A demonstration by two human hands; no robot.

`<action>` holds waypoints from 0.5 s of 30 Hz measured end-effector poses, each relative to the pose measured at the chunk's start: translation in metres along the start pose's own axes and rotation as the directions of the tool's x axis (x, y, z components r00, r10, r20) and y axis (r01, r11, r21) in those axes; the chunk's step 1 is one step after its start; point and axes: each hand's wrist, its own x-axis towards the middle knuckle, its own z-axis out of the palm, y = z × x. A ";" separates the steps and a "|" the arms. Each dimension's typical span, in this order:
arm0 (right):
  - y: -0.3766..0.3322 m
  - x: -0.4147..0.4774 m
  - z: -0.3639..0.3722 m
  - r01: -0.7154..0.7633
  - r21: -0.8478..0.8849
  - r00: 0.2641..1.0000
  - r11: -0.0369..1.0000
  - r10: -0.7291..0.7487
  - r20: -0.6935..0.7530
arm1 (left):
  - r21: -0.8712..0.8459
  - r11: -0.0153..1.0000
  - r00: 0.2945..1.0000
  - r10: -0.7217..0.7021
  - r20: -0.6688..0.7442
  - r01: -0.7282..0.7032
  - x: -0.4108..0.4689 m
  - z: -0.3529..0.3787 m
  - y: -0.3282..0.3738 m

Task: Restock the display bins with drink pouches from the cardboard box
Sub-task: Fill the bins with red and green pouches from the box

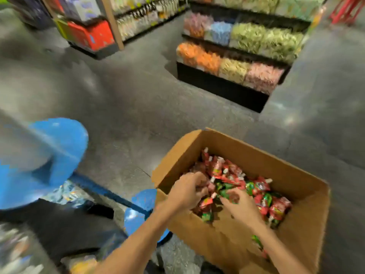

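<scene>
Cardboard box [308,220], open: drink pouches [261,186] are heaped inside, under both hands. Several are gripped by the left hand [187,191]; the right hand [245,208] is curled over them, hold unclear.

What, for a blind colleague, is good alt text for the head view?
The left hand and right hand dig into an open cardboard box of red and green drink pouches on a grey shop floor; the left grips some. Tiered display bins of coloured packets stand beyond.
</scene>
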 end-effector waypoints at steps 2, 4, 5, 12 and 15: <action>0.041 0.025 -0.002 -0.140 -0.040 0.988 0.989 0.143 0.056 | -0.006 0.996 0.989 -0.093 0.118 0.094 0.040 0.042 -0.005; 0.080 0.046 -0.002 -0.242 -0.058 0.963 0.969 0.247 0.107 | 0.022 0.982 0.958 -0.187 0.217 0.186 0.070 0.078 -0.015; 0.097 0.054 -0.002 -0.282 -0.058 0.950 0.958 0.287 0.124 | 0.038 0.972 0.938 -0.234 0.255 0.232 0.083 0.092 -0.020; 0.171 0.109 -0.010 -0.358 -0.253 0.929 0.899 0.371 0.004 | -0.064 0.882 0.869 -0.444 0.219 0.467 0.166 0.166 -0.039; 0.181 0.137 -0.016 -0.283 -0.365 0.959 0.887 0.255 -0.124 | -0.114 0.853 0.859 -0.494 0.136 0.509 0.209 0.187 -0.037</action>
